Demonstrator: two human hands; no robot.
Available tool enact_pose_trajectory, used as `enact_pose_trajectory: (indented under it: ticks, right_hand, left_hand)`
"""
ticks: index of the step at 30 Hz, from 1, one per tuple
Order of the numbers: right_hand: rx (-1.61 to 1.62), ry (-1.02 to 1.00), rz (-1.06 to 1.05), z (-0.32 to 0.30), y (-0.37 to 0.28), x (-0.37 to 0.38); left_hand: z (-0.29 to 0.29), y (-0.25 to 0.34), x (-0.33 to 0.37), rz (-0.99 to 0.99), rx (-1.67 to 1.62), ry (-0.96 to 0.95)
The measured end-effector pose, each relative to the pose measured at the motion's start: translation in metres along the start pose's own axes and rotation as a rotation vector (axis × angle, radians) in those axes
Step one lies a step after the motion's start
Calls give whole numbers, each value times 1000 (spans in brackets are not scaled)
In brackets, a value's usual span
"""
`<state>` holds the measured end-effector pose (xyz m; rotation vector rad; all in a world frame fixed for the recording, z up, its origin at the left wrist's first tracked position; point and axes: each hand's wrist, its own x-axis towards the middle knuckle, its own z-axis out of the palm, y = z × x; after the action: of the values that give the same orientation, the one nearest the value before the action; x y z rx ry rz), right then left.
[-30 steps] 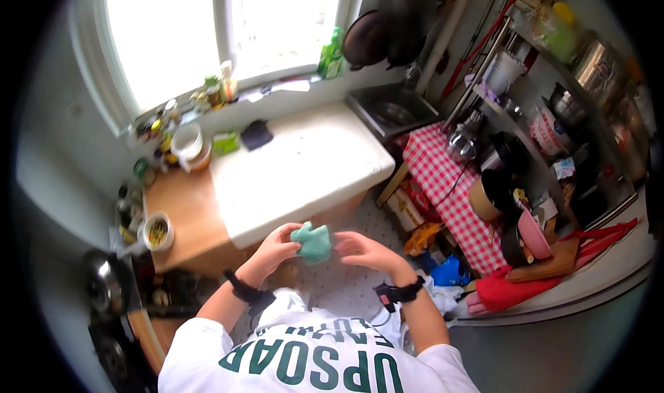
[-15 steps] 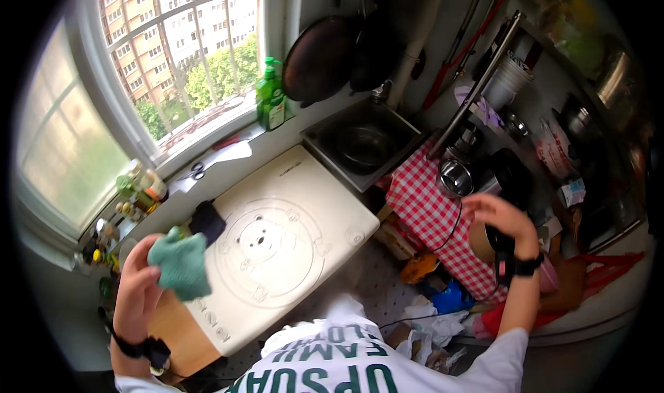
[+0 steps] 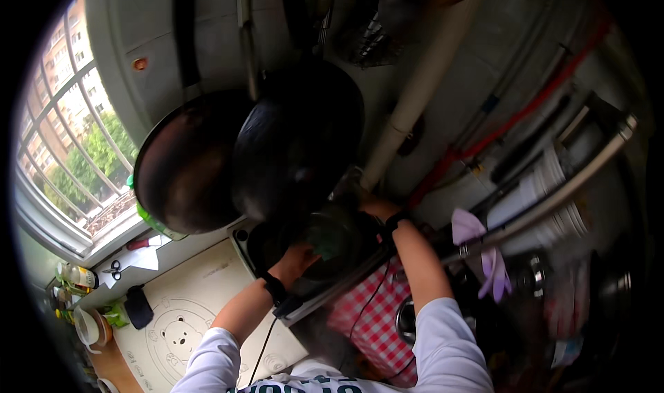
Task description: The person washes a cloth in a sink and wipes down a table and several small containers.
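Both my arms reach forward over the dark sink (image 3: 330, 291). In my left hand (image 3: 296, 260) is a green cloth (image 3: 326, 241), gripped low inside the sink and dim in the shadow. My right hand (image 3: 375, 206) is at the back of the sink, beside the faucet (image 3: 348, 181). Its fingers are dark and smeared, so whether they touch the faucet cannot be made out.
Two large pans, one brownish (image 3: 190, 165) and one black (image 3: 304, 141), hang close above the sink. A cream mat (image 3: 221, 275) with a bear drawing lies to the left. On the right are a red checked cloth (image 3: 370, 317), a metal rack rail (image 3: 553, 210) and purple gloves (image 3: 492, 272).
My view has swung right toward the sink. The left hand has carried the green cloth from above the mat into the sink; the right hand has moved from the checked cloth to the faucet area.
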<state>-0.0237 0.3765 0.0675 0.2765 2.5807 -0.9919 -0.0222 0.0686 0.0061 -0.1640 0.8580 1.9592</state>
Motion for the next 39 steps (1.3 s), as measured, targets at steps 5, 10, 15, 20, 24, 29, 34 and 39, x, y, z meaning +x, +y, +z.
enact_pose_trajectory:
  ticks: [5, 10, 15, 20, 24, 29, 34, 39]
  right_hand:
    - [83, 495, -418, 15, -41, 66]
    - [-433, 549, -92, 5, 5, 92]
    - [-607, 459, -36, 6, 4, 107]
    - [-353, 710, 3, 19, 9, 104]
    - [-460, 563, -90, 0, 26, 89]
    - [-471, 548, -212, -5, 16, 76]
    - [95, 271, -28, 34, 2, 63]
    - [1568, -286, 419, 119, -18, 29]
  left_hand:
    - [-67, -13, 76, 184, 281, -71]
    - [-13, 0, 72, 333, 47, 36]
    - [-20, 17, 61, 316, 113, 131]
    - [-23, 23, 57, 289, 172, 179]
    - [-10, 20, 64, 272, 199, 156]
    - [-2, 15, 63, 254, 238, 150]
    - [3, 12, 56, 250, 276, 154]
    - [-8, 10, 37, 247, 314, 183]
